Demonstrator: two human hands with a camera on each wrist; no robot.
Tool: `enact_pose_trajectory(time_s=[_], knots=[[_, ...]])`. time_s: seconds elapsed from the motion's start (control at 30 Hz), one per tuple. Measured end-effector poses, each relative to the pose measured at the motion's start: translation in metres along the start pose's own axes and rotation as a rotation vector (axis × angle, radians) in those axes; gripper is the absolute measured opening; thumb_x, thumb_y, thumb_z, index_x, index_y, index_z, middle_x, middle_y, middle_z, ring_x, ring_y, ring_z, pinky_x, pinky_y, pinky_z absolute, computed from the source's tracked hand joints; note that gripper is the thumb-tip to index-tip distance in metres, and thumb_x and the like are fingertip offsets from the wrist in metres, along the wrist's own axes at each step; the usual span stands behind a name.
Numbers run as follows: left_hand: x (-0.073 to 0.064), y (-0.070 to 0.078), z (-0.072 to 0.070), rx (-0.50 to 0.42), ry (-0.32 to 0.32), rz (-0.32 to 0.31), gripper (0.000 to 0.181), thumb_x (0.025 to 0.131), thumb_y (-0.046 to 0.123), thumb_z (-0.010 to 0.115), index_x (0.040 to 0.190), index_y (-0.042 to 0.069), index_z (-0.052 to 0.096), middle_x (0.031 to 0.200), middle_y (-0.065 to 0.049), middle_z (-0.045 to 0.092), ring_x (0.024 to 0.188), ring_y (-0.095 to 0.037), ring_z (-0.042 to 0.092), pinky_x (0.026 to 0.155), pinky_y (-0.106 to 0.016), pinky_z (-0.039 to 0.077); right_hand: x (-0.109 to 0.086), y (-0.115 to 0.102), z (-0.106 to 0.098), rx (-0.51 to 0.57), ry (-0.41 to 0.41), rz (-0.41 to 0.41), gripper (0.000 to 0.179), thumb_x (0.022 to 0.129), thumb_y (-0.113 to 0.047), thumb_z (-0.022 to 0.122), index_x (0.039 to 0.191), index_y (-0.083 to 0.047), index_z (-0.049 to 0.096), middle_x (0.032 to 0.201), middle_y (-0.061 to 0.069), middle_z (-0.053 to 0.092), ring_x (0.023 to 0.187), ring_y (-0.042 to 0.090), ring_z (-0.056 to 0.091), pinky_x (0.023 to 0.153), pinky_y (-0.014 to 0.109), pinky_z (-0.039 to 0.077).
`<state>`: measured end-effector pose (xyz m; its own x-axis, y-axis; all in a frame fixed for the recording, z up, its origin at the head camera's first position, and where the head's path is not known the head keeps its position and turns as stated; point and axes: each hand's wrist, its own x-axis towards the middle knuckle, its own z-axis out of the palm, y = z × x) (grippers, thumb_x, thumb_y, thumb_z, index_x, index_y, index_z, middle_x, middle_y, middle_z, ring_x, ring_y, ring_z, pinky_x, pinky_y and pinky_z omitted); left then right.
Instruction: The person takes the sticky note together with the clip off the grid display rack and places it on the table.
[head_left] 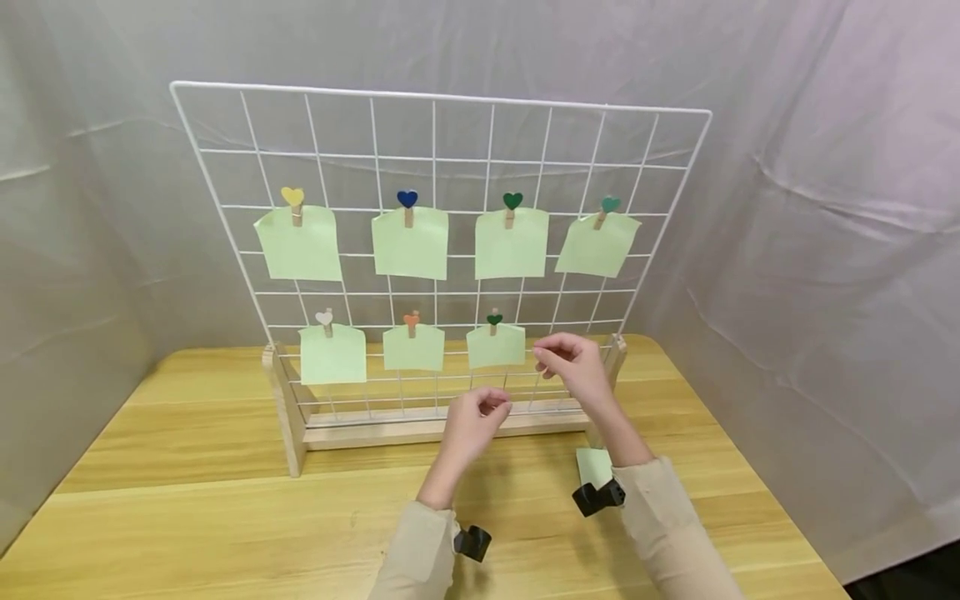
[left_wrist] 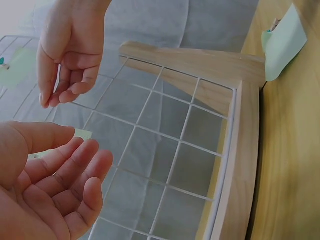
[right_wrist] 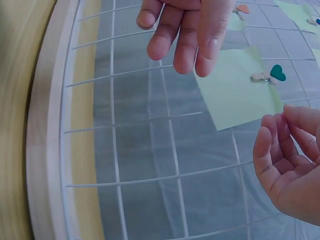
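The square pale-green paper note (head_left: pixel 497 348) hangs at the right end of the lower row on the white wire grid (head_left: pixel 442 97), held near its top edge by a small wooden clip with a dark green heart (right_wrist: pixel 278 73). The right hand (head_left: pixel 577 367) is just beside the note's right edge, thumb and forefinger close together; it seems to have hold of nothing, though whether the fingertips graze the paper I cannot tell. The left hand (head_left: pixel 472 422) hovers in front of the grid, below the note, fingers loosely bent and palm bare. The paper should handle as nearly weightless and limp — apt to crease if pinched hard — so its side edges or lower corners suit a light touch. The clip is likely stiff for its size, best squeezed at its tail ends. A second pale-green paper note (left_wrist: pixel 287 42) lies on the wood-grained table (head_left: pixel 187 517) before the grid's right end — a corner looks easiest to lift.
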<state>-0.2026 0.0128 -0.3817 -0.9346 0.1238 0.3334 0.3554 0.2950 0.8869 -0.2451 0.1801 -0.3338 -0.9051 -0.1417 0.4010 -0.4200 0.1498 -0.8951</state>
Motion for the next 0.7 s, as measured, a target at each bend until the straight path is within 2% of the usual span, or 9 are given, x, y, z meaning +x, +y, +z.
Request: enact_pose_trajectory(time_s=[0.27, 0.5, 0.6, 0.7], knots=[[0.003, 0.003, -0.005, -0.008, 0.017, 0.035, 0.013, 0.083, 0.006, 0.059, 0.090, -0.003, 0.065, 0.078, -0.007, 0.062, 0.068, -0.015, 0.054, 0.059, -0.023, 0.045, 0.004, -0.009, 0.004, -0.014, 0.017, -0.081, 0.019, 0.083, -0.003, 0.061, 0.091, 0.014, 0.059, 0.080, 0.026, 0.059, 0.060, 0.012, 0.056, 0.054, 0.023, 0.049], [0.007, 0.005, -0.008, -0.003, 0.031, 0.065, 0.011, 0.083, 0.004, 0.059, 0.089, -0.002, 0.065, 0.077, -0.007, 0.063, 0.067, -0.014, 0.054, 0.058, -0.022, 0.046, 0.003, -0.023, 0.009, -0.019, 0.042, -0.109, 0.013, 0.082, 0.005, 0.059, 0.090, 0.015, 0.059, 0.071, 0.003, 0.061, 0.057, 0.013, 0.055, 0.051, 0.022, 0.047], [0.009, 0.007, -0.009, -0.003, 0.042, 0.063, 0.011, 0.083, 0.005, 0.059, 0.089, -0.002, 0.065, 0.077, -0.006, 0.063, 0.067, -0.014, 0.054, 0.060, -0.022, 0.046, 0.001, -0.036, 0.012, -0.041, 0.050, -0.136, 0.011, 0.081, 0.008, 0.058, 0.089, 0.016, 0.059, 0.069, 0.004, 0.059, 0.056, 0.018, 0.055, 0.050, 0.022, 0.047], [0.011, 0.010, -0.011, -0.001, 0.056, 0.070, 0.012, 0.083, 0.006, 0.059, 0.089, -0.003, 0.065, 0.077, -0.006, 0.063, 0.068, -0.015, 0.055, 0.061, -0.023, 0.046, 0.000, -0.045, 0.015, -0.072, 0.060, -0.162, 0.010, 0.080, 0.011, 0.058, 0.088, 0.017, 0.058, 0.069, 0.011, 0.059, 0.056, 0.027, 0.054, 0.049, 0.023, 0.048]])
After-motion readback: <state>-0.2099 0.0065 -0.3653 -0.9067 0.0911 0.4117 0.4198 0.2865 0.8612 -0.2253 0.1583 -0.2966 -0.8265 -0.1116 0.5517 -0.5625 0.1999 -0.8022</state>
